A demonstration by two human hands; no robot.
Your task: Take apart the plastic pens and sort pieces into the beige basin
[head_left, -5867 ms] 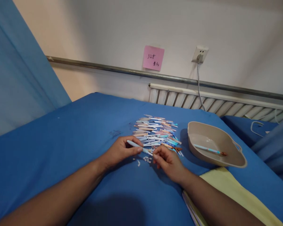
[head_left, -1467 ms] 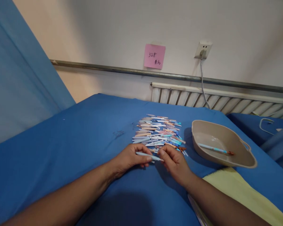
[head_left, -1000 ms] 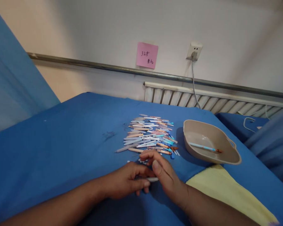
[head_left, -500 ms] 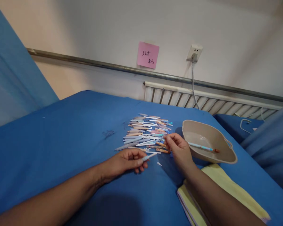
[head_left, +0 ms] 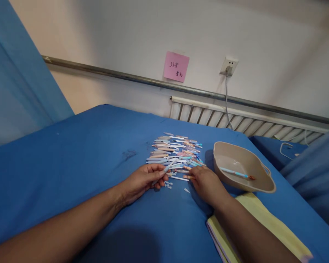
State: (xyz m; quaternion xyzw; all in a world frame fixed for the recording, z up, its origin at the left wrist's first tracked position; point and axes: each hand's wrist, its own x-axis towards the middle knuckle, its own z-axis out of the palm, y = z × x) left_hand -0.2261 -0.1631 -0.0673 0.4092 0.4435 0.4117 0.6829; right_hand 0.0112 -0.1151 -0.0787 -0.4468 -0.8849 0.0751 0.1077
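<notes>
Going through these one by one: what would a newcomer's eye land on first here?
Probably the dense spread of pens and white sticks in the middle of the blue cloth, with the left hand holding a pale pen part at its near edge. Next, the beige basin to its right, a light-blue pen lying inside, and the pink note on the wall above.

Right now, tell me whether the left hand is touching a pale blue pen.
Touching. The head view shows the left hand pinching the pale blue pen between thumb and fingers, with one end sticking out beyond them.
</notes>
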